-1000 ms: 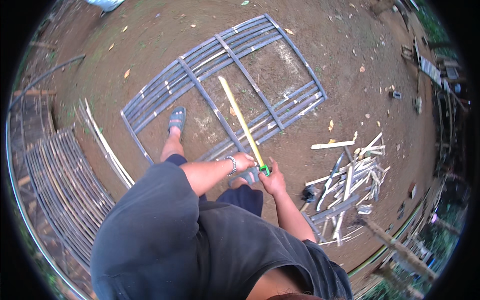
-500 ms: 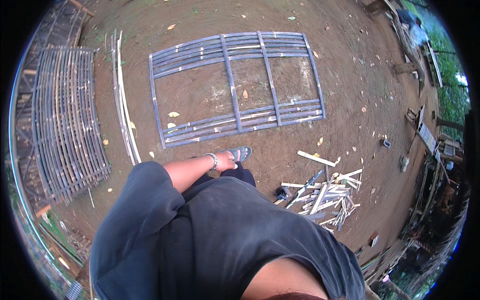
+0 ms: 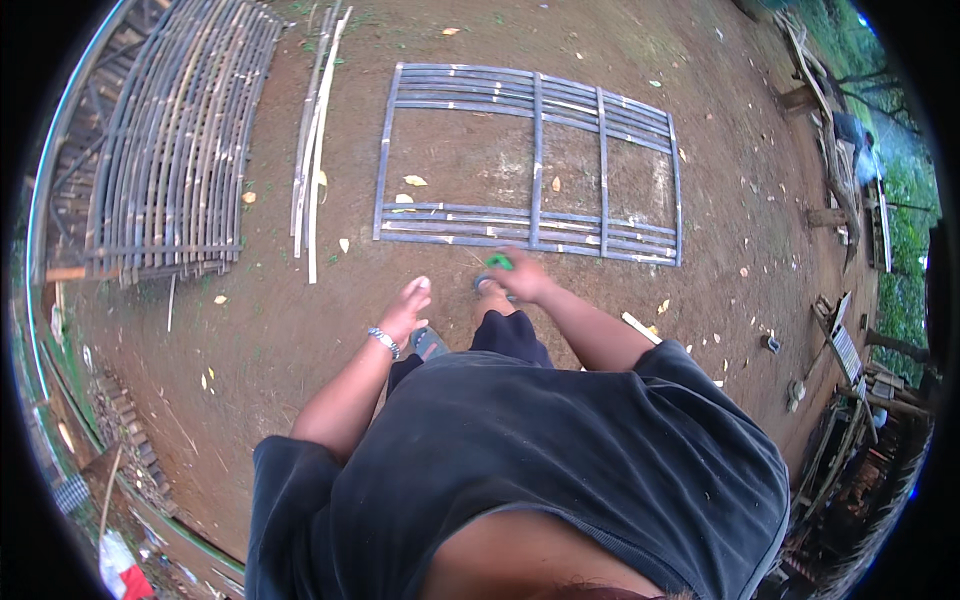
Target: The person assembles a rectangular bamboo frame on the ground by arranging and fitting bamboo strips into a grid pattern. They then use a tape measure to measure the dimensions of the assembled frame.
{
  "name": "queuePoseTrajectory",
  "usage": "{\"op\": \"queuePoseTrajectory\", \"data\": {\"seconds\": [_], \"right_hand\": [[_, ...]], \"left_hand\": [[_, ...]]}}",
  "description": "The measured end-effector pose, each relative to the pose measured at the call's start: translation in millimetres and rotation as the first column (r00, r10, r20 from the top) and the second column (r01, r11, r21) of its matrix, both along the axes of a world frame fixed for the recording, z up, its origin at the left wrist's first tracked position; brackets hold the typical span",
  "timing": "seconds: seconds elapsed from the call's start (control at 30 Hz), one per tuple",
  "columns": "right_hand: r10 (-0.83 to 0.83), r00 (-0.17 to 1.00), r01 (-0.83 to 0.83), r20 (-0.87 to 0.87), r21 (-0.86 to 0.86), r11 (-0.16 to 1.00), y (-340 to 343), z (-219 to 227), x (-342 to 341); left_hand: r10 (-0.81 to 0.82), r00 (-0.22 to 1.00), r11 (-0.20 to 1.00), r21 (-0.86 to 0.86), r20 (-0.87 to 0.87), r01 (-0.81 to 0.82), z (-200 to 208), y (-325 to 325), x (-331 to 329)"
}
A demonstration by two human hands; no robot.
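My left hand (image 3: 406, 312), with a banded bracelet at the wrist, hangs over the ground in front of my body, its fingers apart and nothing visible in them. Just right of it, my right hand (image 3: 524, 280) is closed around a small bright green object (image 3: 498, 262), blurred and too small to name. Beyond both hands a frame of bamboo strips (image 3: 536, 160) lies flat on the dirt, slats along its far and near sides and crosspieces between them. The right hand is close to the frame's near edge; whether it touches cannot be told.
At the far left stands a slatted bamboo panel (image 3: 185, 150), with long loose strips (image 3: 318, 150) lying between it and the frame. My sandalled foot (image 3: 428, 343) is below my left hand. Wooden structures (image 3: 850, 340) line the right side. Dry leaves (image 3: 415, 181) dot the ground.
My right hand has come into view with the green object. The left hand has moved left and opened out. My body has turned, shifting the frame rightward in view; the wood-scrap pile is mostly hidden.
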State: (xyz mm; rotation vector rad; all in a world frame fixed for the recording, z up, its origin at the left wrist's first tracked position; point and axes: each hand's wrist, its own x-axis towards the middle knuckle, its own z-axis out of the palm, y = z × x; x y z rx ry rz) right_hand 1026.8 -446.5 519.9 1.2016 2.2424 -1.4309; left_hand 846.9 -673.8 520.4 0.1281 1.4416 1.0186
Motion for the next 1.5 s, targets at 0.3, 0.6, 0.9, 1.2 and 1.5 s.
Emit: {"op": "queuePoseTrajectory", "data": {"seconds": [0.3, 0.6, 0.9, 1.2, 1.5], "right_hand": [[0.725, 0.661, -0.743, -0.19, -0.035, 0.668, -191.8, 94.9, -97.5], [0.416, 0.684, -0.579, 0.599, 0.1, 0.809, -69.8, -42.1, 70.9], [0.331, 0.495, -0.575, 0.804, 0.017, 0.818, -62.1, -33.9, 197.8], [0.066, 0.909, -0.16, 0.411, 0.196, 0.967, -129.7, 39.6, 84.2], [0.069, 0.826, -0.18, 0.56, 0.145, 0.973, -115.8, -3.8, 131.9]], "left_hand": [[0.584, 0.717, 0.74, 0.112, 0.382, -0.663, -14.1, -193.6, -6.6], [-0.266, 0.886, 0.894, -0.442, -0.38, 0.079, -49.7, -396.3, 40.6], [-0.087, 0.949, 0.938, -0.347, -0.302, -0.024, -121.8, -425.6, 18.7], [0.256, 0.967, 0.95, -0.185, 0.003, -0.251, -80.7, -296.8, -46.0], [-0.394, 0.853, 0.908, -0.29, -0.342, 0.303, -56.4, -324.7, -34.8]]}}
